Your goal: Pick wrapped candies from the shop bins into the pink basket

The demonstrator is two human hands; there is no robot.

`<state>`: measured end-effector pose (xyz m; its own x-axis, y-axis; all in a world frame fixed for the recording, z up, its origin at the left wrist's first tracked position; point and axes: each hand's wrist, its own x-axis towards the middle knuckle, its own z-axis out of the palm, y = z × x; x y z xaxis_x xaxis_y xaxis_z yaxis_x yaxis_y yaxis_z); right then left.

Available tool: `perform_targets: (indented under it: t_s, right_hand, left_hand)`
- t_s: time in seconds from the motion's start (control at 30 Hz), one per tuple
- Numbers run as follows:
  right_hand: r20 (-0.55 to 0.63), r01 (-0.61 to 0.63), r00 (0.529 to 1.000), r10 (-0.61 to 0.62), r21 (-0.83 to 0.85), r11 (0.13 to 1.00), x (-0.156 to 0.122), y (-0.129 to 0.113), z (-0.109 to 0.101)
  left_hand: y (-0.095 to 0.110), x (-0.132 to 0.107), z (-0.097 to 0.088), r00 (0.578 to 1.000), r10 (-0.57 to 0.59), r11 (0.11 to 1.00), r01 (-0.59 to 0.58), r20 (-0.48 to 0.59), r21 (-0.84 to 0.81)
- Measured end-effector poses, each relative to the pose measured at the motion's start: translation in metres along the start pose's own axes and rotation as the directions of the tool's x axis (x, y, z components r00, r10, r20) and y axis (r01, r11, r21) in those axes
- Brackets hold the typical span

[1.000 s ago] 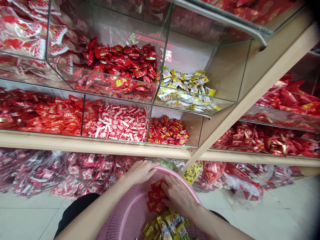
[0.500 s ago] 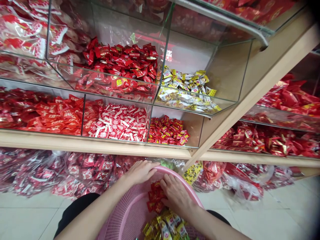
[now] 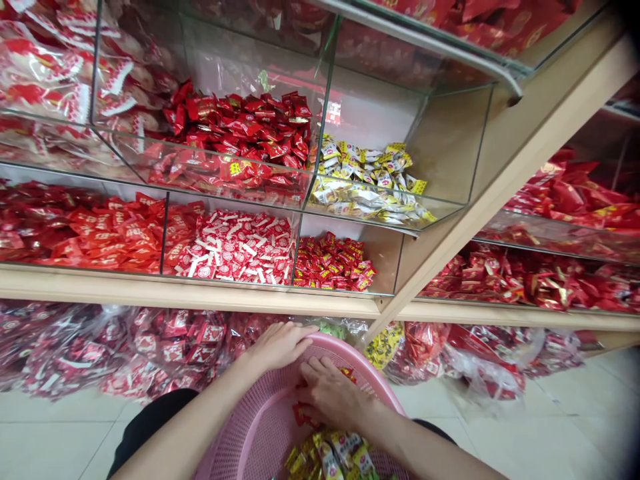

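A pink plastic basket (image 3: 260, 427) sits in front of me at the bottom of the view. My left hand (image 3: 278, 345) grips its far rim, fingers curled over the edge. My right hand (image 3: 330, 395) lies palm down inside the basket, fingers closed over a pile of small red wrapped candies (image 3: 302, 415). Yellow wrapped candies (image 3: 330, 455) lie in the basket just below that hand.
Glass bins on a wooden shelf unit (image 3: 200, 297) hold red candies (image 3: 332, 261), red-and-white candies (image 3: 235, 245) and yellow-white candies (image 3: 367, 173). Clear bags of red sweets (image 3: 150, 347) lie on the tiled floor under the shelf. More red candy fills bins at right (image 3: 540, 280).
My right hand has slid left over the red candies, covering most of the pile. The left hand stays on the rim. The view has shifted slightly.
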<state>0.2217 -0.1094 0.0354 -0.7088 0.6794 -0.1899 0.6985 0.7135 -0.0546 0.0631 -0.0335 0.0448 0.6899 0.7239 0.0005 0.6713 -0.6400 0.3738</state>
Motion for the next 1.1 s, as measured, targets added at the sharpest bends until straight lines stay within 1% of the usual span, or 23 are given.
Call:
perform_targets:
  t_s: [0.07,0.17,0.27,0.4,0.57,0.77,0.87,0.93,0.97,1.03,1.1]
  right_hand:
    - [0.024,-0.005,1.000,0.004,0.020,1.000,0.000,0.003,0.001]
    - [0.027,-0.021,0.999,0.020,0.038,0.999,-0.005,0.007,-0.002]
    - [0.005,0.004,1.000,-0.004,0.048,0.999,-0.011,0.011,-0.006]
    - [-0.030,0.020,0.999,-0.019,0.032,0.999,-0.015,0.014,-0.004]
    - [-0.064,0.021,0.998,-0.019,0.038,0.999,-0.016,0.015,-0.002]
    - [-0.060,0.010,0.998,-0.013,-0.043,0.999,-0.015,0.012,0.000]
    - [-0.076,0.010,0.997,-0.012,-0.029,1.000,-0.015,0.011,-0.001]
    - [-0.121,0.038,0.992,-0.036,0.021,0.999,-0.016,0.013,-0.009]
    - [-0.160,0.056,0.986,-0.047,0.054,0.997,-0.017,0.015,-0.017]
    - [-0.269,0.083,0.962,-0.050,0.113,0.990,-0.019,0.024,-0.039]
    - [-0.403,0.076,0.915,-0.012,0.144,0.987,-0.020,0.039,-0.066]
  left_hand:
    - [-0.001,0.000,0.001,1.000,0.005,1.000,-0.005,0.001,-0.006]
    - [-0.002,0.001,0.002,1.000,-0.001,1.000,0.001,0.000,-0.009]
    - [-0.001,0.001,0.003,1.000,-0.004,1.000,0.004,0.001,-0.011]
    - [0.001,0.001,0.001,1.000,-0.020,1.000,0.020,0.006,-0.013]
    - [0.001,0.000,0.000,1.000,-0.016,1.000,0.016,0.011,-0.020]
    - [0.001,0.000,0.000,1.000,-0.002,1.000,0.002,0.003,-0.011]
    - [0.002,0.000,-0.001,1.000,0.003,1.000,-0.003,-0.003,-0.001]
    - [0.003,-0.001,-0.003,1.000,-0.002,1.000,0.002,-0.012,0.009]
    - [0.003,-0.001,-0.003,1.000,-0.003,1.000,0.003,-0.018,0.010]
    - [0.004,-0.001,-0.004,1.000,-0.003,1.000,0.003,-0.021,0.012]
    - [0.003,0.000,-0.004,1.000,0.001,1.000,0.000,-0.013,0.019]
